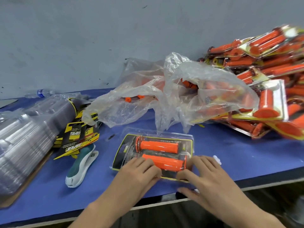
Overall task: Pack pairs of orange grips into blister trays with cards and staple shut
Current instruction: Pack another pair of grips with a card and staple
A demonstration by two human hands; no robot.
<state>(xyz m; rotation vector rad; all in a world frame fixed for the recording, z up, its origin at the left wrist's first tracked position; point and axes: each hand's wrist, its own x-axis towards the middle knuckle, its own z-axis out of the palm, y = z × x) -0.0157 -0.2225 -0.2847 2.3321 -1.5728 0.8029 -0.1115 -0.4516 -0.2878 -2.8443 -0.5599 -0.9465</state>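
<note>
Where the blue table (230,153) runs toward its near edge, a clear blister tray (158,131) is seen lying flat at the middle of the view. A black-and-yellow card (126,150) is held inside it, and two orange grips are laid crosswise, the farther grip (158,146) just behind the nearer grip (164,162). The left hand (138,173) is laid on the tray's near edge at about seven o'clock of the tray, fingers pressed down on the plastic beside the nearer grip, with nothing clasped. The right hand (205,176) is set at five o'clock, fingers spread over the near right corner and thumb stretched toward the table edge; it too is unclenched and nothing is grasped. A green-and-white stapler (82,165) is found at nine o'clock of the tray, with loose cards (79,139) at ten o'clock and a stack of empty trays (28,139) beyond them. A crumpled plastic bag (181,89) is spread at twelve o'clock, orange showing through it, and a blurred pile of filled packs (263,79) is heaped at two o'clock.
</note>
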